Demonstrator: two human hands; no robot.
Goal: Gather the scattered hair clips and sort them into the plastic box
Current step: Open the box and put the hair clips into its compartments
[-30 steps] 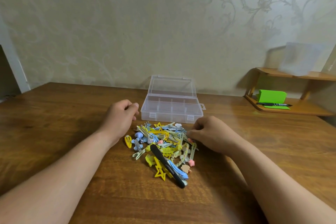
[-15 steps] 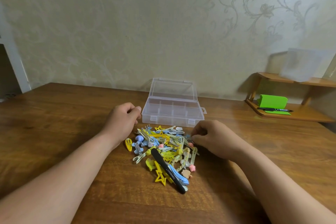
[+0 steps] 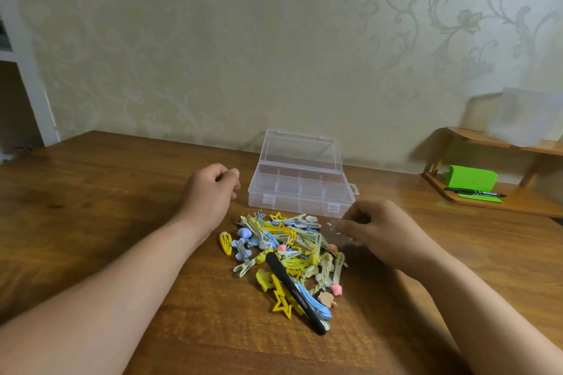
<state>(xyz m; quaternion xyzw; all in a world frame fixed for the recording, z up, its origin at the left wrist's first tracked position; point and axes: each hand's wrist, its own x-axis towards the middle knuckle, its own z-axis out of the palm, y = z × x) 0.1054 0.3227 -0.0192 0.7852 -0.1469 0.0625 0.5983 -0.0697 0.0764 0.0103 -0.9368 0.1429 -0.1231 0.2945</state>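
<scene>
Scene: Two bare hands flank a heap of hair clips (image 3: 286, 256) on a wooden table (image 3: 106, 192), seen on my head-camera feed.
Box: One clear plastic box (image 3: 304, 206) stands just behind the heap, its lid (image 3: 300, 151) tipped up and back. The compartments look empty to me.
Left hand: The left hand (image 3: 210, 195) rests on the table just beside the box's left corner. Its fingers are curled into a loose fist and I see nothing in it.
Right hand: The right hand (image 3: 384, 228) hovers at the heap's right edge. Thumb and fingertips pinch what looks like a small pale clip (image 3: 333, 227), blurred on my feed.
Stage: I judge the sorting barely begun, since nearly every clip lies outside the box.
Risk: The heap is tangled, so lifting one clip could drag its neighbours and scatter them across the table. The pinched clip is small and could slip before it clears the box's front wall. The box looks light, and a knock from either hand could shove it. Its clear dividers are faint, so a clip could land in the wrong compartment.
Count: I count one box, one lid and two hands. In the heap I pick out one long black clip (image 3: 294, 291) and two yellow star clips (image 3: 281, 303). One yellow snap clip (image 3: 225, 242) lies just left of the heap. The rest, blue, yellow and pale green, are too tangled to count.
Background: At the right are one wooden shelf (image 3: 518, 207), one green pad (image 3: 470, 179) and one pen (image 3: 473, 193).
</scene>
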